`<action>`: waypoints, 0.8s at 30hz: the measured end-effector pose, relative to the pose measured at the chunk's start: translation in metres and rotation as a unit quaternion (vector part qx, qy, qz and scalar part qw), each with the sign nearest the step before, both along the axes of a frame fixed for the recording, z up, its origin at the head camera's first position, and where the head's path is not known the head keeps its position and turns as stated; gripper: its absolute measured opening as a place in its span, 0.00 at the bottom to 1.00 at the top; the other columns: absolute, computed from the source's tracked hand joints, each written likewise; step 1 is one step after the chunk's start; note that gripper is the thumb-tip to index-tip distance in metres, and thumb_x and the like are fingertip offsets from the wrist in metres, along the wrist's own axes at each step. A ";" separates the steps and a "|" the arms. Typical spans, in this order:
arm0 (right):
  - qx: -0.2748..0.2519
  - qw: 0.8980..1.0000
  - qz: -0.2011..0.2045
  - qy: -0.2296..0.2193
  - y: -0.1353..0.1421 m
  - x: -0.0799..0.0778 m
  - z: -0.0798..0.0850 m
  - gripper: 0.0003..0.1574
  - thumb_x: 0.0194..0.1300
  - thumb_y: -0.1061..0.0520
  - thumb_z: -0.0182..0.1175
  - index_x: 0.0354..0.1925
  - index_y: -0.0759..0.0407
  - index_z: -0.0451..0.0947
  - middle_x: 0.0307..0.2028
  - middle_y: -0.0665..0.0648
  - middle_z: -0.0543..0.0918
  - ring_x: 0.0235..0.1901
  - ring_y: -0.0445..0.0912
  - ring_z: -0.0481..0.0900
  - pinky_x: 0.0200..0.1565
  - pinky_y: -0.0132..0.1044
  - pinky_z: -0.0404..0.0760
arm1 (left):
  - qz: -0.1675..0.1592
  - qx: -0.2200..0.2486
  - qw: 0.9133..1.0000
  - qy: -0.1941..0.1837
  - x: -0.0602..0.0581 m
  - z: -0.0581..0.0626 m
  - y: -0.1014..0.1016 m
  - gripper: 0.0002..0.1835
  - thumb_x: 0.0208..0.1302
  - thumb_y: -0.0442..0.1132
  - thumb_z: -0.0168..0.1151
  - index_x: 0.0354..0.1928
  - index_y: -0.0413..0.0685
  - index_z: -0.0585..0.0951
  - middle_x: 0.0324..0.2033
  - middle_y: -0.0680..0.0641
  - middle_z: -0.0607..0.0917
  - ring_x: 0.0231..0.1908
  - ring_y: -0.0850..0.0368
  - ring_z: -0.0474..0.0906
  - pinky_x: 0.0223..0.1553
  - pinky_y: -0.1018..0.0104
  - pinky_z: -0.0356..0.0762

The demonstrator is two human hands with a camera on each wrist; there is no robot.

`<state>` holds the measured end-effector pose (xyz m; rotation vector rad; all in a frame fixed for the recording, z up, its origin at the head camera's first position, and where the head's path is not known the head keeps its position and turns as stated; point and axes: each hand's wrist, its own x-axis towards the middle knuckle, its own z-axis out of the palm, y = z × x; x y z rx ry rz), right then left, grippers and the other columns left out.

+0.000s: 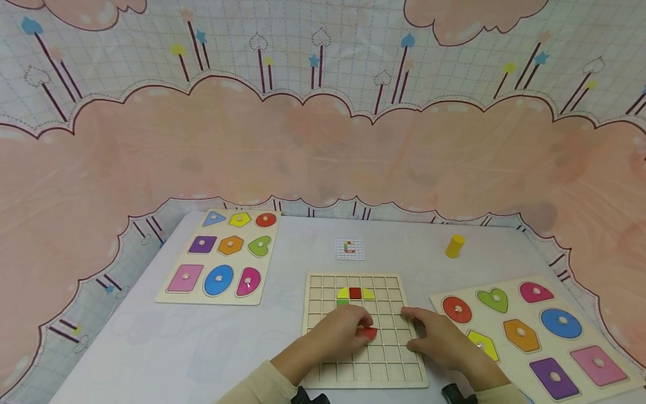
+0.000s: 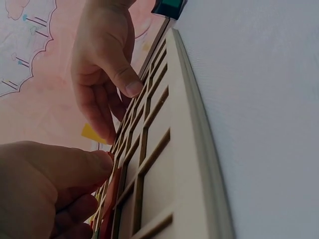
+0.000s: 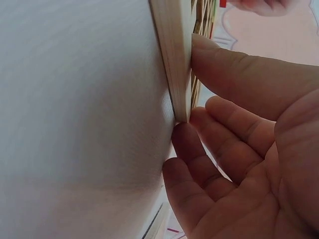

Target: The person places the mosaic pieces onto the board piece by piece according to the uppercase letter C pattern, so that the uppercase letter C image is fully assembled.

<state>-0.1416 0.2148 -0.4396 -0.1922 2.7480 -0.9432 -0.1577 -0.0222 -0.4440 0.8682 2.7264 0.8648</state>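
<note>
A pale wooden grid board [image 1: 398,371] lies on the table in the head view. My left hand [image 1: 339,332] is over its middle, pinching a red piece [image 1: 371,333] between thumb and fingers; its full shape is partly covered. In the upper cells sit a red square [image 1: 355,293], a yellow rounded piece [image 1: 344,292] to its left, another yellow piece [image 1: 368,293] to its right, and a green piece [image 1: 342,302] below the left one. My right hand [image 1: 438,336] rests at the board's right edge, thumb on the rim and fingers loosely bent along the side [image 3: 178,64].
Behind the board lies a small pattern card [image 1: 350,249]. A yellow cylinder [image 1: 455,246] stands at the back right. Shape puzzle boards flank the grid, one at the left [image 1: 212,290] and one at the right [image 1: 484,314], the latter partly under my right forearm.
</note>
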 end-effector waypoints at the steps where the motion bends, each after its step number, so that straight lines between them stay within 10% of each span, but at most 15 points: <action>1: 0.000 1.000 0.000 0.000 0.000 0.000 0.000 0.38 0.51 0.61 0.75 0.62 0.56 0.78 0.59 0.57 0.80 0.64 0.59 0.71 0.62 0.59 0.70 | 0.000 -0.002 1.000 0.001 0.000 0.000 0.001 0.09 0.61 0.38 0.72 0.42 0.49 0.84 0.35 0.58 0.80 0.37 0.65 0.72 0.46 0.70 0.76; 24: -0.005 1.000 -0.002 0.000 0.000 0.000 0.000 0.39 0.51 0.62 0.75 0.62 0.56 0.78 0.59 0.57 0.80 0.63 0.59 0.71 0.62 0.59 0.70 | 0.000 0.003 1.000 0.026 -0.001 -0.007 0.007 0.10 0.58 0.40 0.74 0.39 0.48 0.84 0.29 0.60 0.77 0.34 0.66 0.70 0.40 0.73 0.74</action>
